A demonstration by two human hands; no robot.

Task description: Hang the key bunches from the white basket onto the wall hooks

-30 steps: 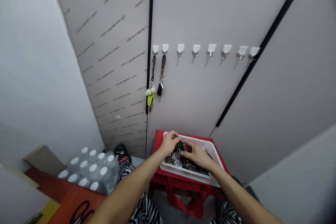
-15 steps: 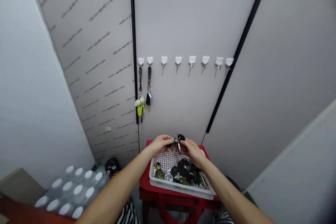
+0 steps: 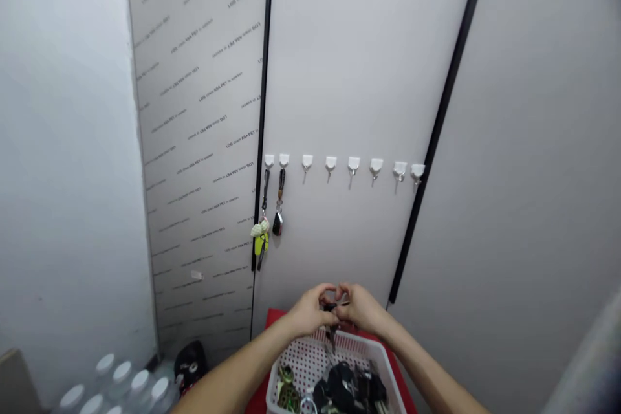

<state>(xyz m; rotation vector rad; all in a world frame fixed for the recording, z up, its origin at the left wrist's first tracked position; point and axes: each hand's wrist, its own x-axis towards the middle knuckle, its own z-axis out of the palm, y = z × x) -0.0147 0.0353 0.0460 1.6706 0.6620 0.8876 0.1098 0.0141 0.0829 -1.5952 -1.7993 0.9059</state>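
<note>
Both of my hands are close together above the far edge of a white perforated basket (image 3: 395,378). My left hand (image 3: 315,310) and my right hand (image 3: 359,308) are closed on one bunch of keys (image 3: 331,330), dark at the top with metal parts hanging down; my fingers hide most of it. Inside the basket lies a pile of black key fobs and keys (image 3: 347,385), and a greenish keychain (image 3: 288,394) sits at its left side. On the wall, a key with a yellow-green tag (image 3: 261,242) and a black car key (image 3: 277,223) hang from the two leftmost hooks.
A row of white adhesive hooks (image 3: 330,163) runs across the light cabinet door, between two black vertical strips (image 3: 439,136). The basket stands on a red cover (image 3: 274,317). Bottles with white caps (image 3: 122,372) and a black object (image 3: 190,365) are on the floor at left.
My view has tilted upward, so the hooks and basket appear lower. My hands have drawn closer together around the bunch of keys, which shows less between them.
</note>
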